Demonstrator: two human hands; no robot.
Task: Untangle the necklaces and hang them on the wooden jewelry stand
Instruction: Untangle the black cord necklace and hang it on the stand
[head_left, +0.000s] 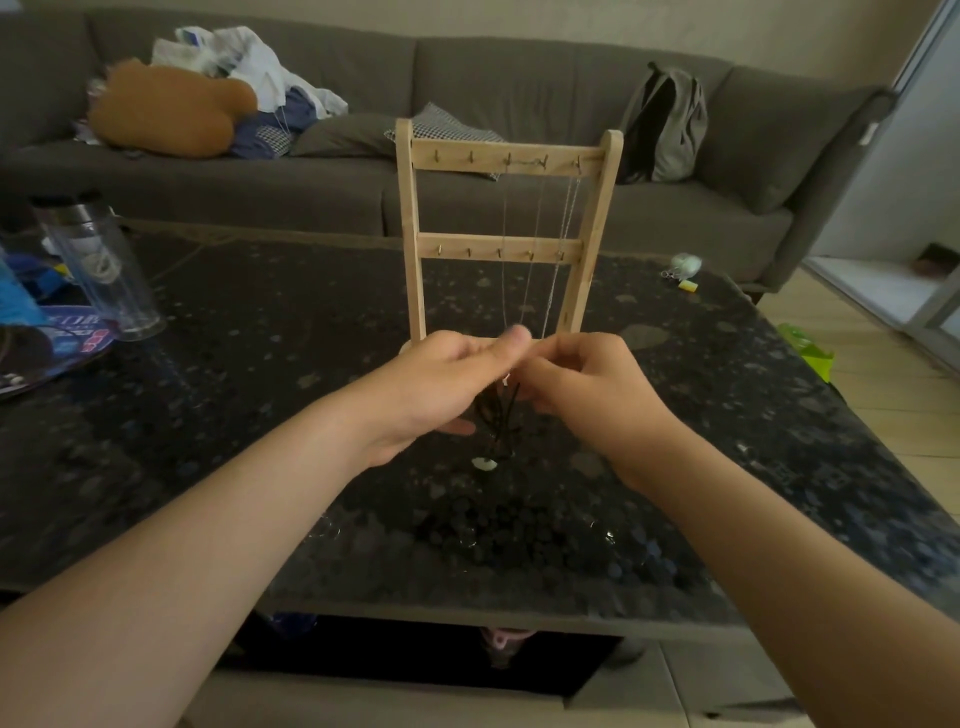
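Head view, looking down over a dark speckled table (260, 415).

- Left hand (441, 379), centre of frame: thumb and forefinger pinched together at the top, the other fingers curled under. It holds the upper end of a black cord necklace (498, 415).
- Right hand (582, 379), just right of centre: fingers curled in and meeting the left hand's fingertips at the same cord. It seems to pinch the cord too, though the exact grip is hidden behind the knuckles.
- The cord hangs in a bunched tangle of loops between and below the two hands. A small pale pendant (484, 462) sits at its lowest point, close over the tabletop; whether it touches cannot be told.
- Wooden jewelry stand (410, 234) is upright on the table just behind the hands, in the upper middle of the frame. It has two posts and two cross rails, each with a row of small hooks.
- Thin metal chains (530, 270) hang from hooks on the right half of the top rail and drop past the lower rail to behind the fingertips. The exact count is hard to tell.
- Clear lidded bottle (101, 265) stands at the left edge of the table.
- A small pale object (685, 265) lies at the table's far right corner.
- Grey sofa (519, 78) runs across the top of the frame. A brown plush toy (161, 117) and a heap of clothes (249, 62) lie at upper left, and a grey backpack (667, 124) leans at upper right.
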